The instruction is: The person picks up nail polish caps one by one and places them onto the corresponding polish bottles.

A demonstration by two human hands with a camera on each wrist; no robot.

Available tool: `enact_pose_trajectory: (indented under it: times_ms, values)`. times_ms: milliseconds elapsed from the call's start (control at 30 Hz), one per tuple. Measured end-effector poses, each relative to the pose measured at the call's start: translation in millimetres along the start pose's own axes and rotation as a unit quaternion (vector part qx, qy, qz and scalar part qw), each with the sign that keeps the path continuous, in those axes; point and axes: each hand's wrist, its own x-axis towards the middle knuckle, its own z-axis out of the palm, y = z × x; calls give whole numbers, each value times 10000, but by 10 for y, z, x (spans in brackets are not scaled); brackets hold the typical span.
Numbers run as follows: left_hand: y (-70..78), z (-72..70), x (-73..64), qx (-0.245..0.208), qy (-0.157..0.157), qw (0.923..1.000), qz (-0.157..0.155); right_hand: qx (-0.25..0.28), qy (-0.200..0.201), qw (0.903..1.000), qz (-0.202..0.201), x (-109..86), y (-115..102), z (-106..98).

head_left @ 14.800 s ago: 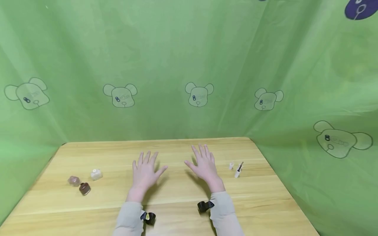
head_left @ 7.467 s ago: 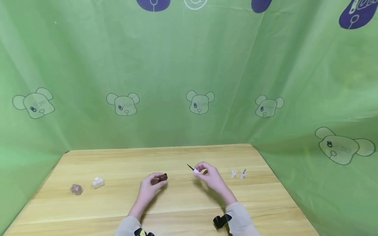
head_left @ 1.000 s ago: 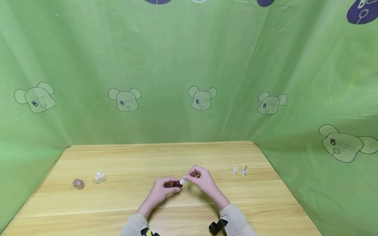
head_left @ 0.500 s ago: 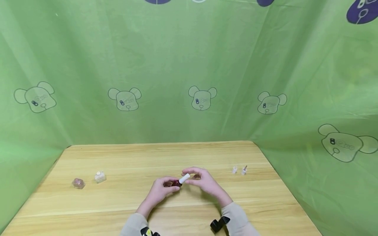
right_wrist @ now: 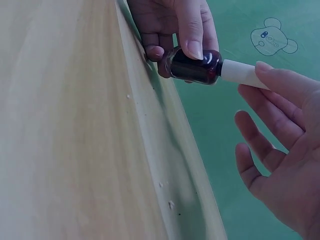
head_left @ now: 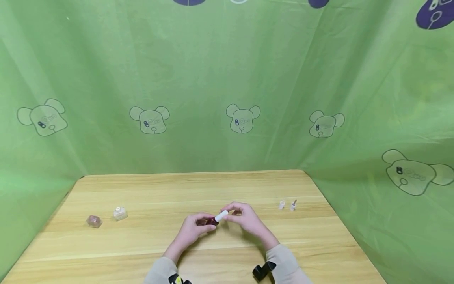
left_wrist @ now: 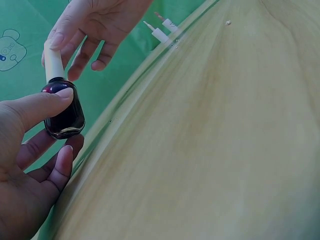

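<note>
A dark red nail polish bottle [left_wrist: 65, 114] is held by my left hand [head_left: 192, 230], its thumb across the glass and fingers behind. The white brush cap [right_wrist: 240, 73] sits on the bottle's neck, tilted up to the right in the head view. Thumb and forefinger of my right hand [head_left: 245, 217] pinch the cap near its far end; the other fingers are loosely bent, touching nothing. Two more white caps, a left one [head_left: 281, 204] and a right one [head_left: 293, 205], stand on the table at the right with their brushes pointing up.
On the left of the wooden table [head_left: 142, 252] stand a clear uncapped bottle [head_left: 120, 213] and a pinkish bottle [head_left: 93, 221]. A green curtain [head_left: 198, 79] with bear-head prints hangs behind the table and along its sides.
Early on, both hands were spread flat over the table. They then picked up the dark bottle and a brush cap, and brought these together. Lately the right fingers have shifted slightly on the cap.
</note>
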Motion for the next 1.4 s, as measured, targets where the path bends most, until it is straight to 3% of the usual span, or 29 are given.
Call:
enact_pose_trajectory:
  times_ms: [233,467,567,700,800,1133,1400]
  values:
    - [28,29,-6,-34,101,9999,-112,-25,359,9994,26,-4,-17,46]
    - [303,3,-98,-131,46,9998,-152,256,794,9963,197,-9,-33,88]
    - [362,-8,-117,-175,26,9998,-102,339,801,9958,299,-34,-166,65]
    - [167,1,-48,-219,19,9997,-136,321,669,9964,404,-80,-376,23]
    - [26,9,-3,-280,8,9995,-137,346,559,9972,368,-80,-388,14]
    - [1,1,-13,-94,-95,9999,-39,341,-33,9994,-104,4,12,58]
    - [4,0,-10,-85,-140,9998,-89,606,-342,9975,-84,8,62,36]
